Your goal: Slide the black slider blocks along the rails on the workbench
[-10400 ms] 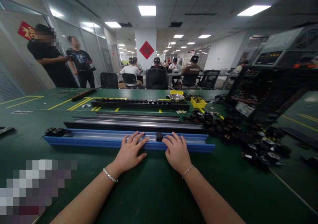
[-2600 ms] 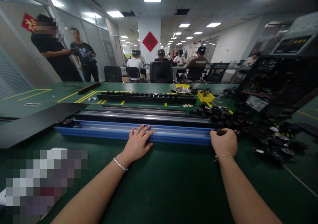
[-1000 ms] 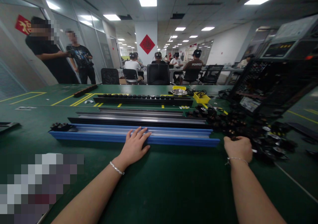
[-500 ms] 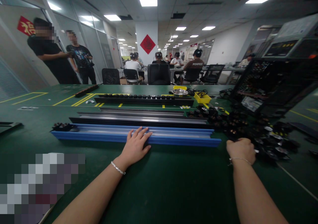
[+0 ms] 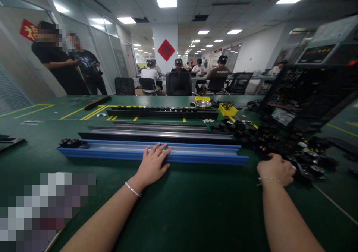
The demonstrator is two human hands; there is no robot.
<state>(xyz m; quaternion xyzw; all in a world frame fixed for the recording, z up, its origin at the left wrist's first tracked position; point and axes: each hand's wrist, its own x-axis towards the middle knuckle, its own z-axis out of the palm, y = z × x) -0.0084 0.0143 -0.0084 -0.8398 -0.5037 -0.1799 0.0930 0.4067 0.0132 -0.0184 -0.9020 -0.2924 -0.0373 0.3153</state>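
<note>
A long blue channel rail lies across the green table in front of me, with a few small black parts sitting in its left end. My left hand rests on the near edge of the rail at its middle, fingers spread. Off the rail's right end, my right hand is at the near side of a pile of small black parts. Its fingers are curled inward, and whatever they hold, if anything, is hidden behind the hand.
Behind the blue rail lie black rails, one of them filled with black parts. A yellow bin and a metal bowl stand farther back. A large black case stands at the right. People sit and stand beyond the table.
My right hand has shifted slightly right, further against the pile of black parts, and turned a little. My left hand stays on the blue rail. A standing person at the left has leaned over.
</note>
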